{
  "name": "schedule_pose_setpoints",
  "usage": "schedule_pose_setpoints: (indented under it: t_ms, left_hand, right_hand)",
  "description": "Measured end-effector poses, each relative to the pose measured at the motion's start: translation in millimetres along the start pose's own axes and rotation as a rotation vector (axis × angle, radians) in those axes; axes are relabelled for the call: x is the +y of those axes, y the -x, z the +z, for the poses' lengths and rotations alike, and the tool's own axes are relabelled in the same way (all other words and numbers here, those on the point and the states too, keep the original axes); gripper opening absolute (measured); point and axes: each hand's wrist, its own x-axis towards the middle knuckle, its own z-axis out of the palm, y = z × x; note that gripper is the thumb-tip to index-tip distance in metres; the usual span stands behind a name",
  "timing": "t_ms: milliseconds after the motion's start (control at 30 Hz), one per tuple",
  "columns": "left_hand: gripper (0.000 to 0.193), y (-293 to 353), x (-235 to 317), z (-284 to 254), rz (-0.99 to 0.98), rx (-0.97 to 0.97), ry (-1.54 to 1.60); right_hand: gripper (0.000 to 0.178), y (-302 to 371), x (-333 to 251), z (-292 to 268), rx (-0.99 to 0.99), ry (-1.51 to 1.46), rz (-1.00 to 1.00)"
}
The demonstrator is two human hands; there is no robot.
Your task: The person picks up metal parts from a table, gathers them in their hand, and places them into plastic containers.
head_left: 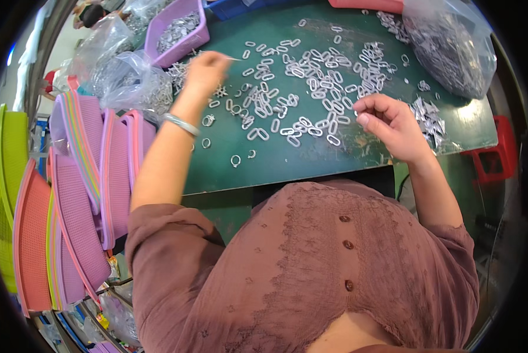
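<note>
My left hand (207, 68), with a pale bangle on its wrist, is over the left part of the green table. Its fingers are drawn together and slightly blurred, and a thin pale sliver (234, 59) shows at their tips. Beneath and beside it lie small star-like grey metal pieces (221, 90). My right hand (387, 122) is at the right edge of the spread of grey oval links (328, 106). Its thumb and forefinger are brought together near a link; a tiny bright spot shows at the tips, too small to name. A few round rings (236, 160) lie near the front edge.
The green table (264, 173) holds a purple basket (148, 41) of grey pieces at the back left, beside clear bags (132, 76). A full plastic bag (452, 53) and flat grey pieces (430, 117) lie right. Stacked colourful baskets (76, 194) stand left; a red stool (499, 153) right.
</note>
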Motion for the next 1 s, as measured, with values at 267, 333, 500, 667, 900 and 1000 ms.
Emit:
schedule_pose_setpoints:
  t_ms: [267,333,500,667,900,1000]
  left_hand:
    - [0.03,-80,-45,-86,0.2,0.508,-0.814]
    - [0.038,-77,-41,-73,0.236,0.564,-0.878]
    - [0.058,-23,-17,-33,0.311,0.57,-0.997]
    - [0.029,28,-19,0,0.398,0.054,-0.691]
    - [0.027,105,-33,78,0.795,-0.328,-0.971]
    - [0.016,104,-39,80,0.72,-0.336,-0.972]
  right_hand:
    - [0.015,15,13,1,0.063,0.056,0.115]
    - [0.015,15,16,-1,0.066,0.075,0.123]
    - [0.015,11,14,6,0.091,0.28,0.041]
    - [0.013,2,22,18,0.027,0.431,-0.11]
    - [0.014,-15,24,38,-0.068,0.642,-0.198]
    - [0.016,-19,23,46,-0.11,0.802,-0.279]
